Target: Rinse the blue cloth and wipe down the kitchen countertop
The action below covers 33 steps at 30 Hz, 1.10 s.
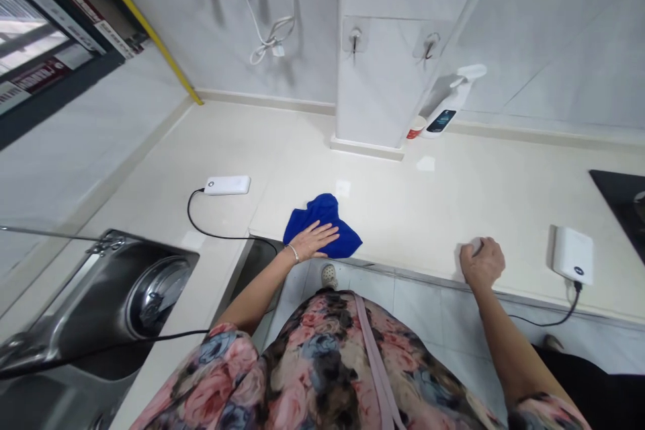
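Left hand [313, 240] is laid flat, fingers spread, on a blue cloth [322, 225], pressing rather than gripping it. The cloth is seen crumpled into a rough triangle at the near edge of the pale bench [403, 208], its lower corner reaching the rim. To its left, a white power bank [227, 185] with a black cable is found on the bench, and farther left a steel sink [125, 295] is set in. Behind the cloth, a white spray bottle [451, 104] and a red cup [416, 127] are stood beside a tiled column. Right hand [482, 262] is curled into a loose fist at the bench edge, closed on something small and pale that cannot be identified. Just right of it, a second white power bank [573, 254] is propped upright.
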Each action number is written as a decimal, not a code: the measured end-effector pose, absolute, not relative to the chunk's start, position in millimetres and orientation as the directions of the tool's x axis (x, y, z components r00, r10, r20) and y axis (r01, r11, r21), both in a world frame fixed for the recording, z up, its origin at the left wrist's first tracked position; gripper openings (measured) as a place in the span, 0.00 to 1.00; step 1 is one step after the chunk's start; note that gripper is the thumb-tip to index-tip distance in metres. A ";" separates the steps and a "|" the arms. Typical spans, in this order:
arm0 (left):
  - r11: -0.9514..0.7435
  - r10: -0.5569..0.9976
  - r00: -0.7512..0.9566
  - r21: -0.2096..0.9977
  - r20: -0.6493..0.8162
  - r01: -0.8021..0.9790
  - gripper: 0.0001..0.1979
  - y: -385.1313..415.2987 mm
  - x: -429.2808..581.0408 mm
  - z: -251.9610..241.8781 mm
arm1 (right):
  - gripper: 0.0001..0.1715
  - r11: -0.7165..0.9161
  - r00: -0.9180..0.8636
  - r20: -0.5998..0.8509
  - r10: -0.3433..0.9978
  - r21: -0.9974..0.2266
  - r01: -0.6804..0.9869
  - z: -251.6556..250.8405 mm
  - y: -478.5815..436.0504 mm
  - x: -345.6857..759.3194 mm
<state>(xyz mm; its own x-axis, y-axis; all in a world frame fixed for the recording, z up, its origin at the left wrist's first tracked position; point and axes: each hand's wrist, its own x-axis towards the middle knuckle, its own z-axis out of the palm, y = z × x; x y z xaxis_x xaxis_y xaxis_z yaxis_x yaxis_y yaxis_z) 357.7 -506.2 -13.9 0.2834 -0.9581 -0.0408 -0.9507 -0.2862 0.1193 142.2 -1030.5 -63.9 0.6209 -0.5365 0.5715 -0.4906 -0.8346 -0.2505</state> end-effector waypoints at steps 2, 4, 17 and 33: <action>-0.312 -0.950 0.308 0.099 -0.057 -0.945 0.40 -495.6 360.6 -12.7 | 0.26 -0.831 0.608 0.578 -0.544 -0.267 -0.489 -64.2 -1029.6 142.4; -0.341 -0.939 0.336 0.079 -0.068 -0.937 0.40 -485.2 362.9 -11.6 | 0.26 -0.826 0.599 0.579 -0.553 -0.283 -0.488 -64.1 -1027.7 142.8; -0.522 -0.849 0.516 0.033 -0.115 -0.852 0.34 -424.4 382.3 -7.2 | 0.27 -0.796 0.607 0.521 -0.600 -0.320 -0.514 -62.0 -1023.9 145.0; -0.447 -0.891 0.440 0.044 -0.112 -0.893 0.37 -472.7 373.6 -5.1 | 0.29 -0.743 0.614 0.431 -0.661 -0.266 -0.614 -50.2 -1006.9 155.2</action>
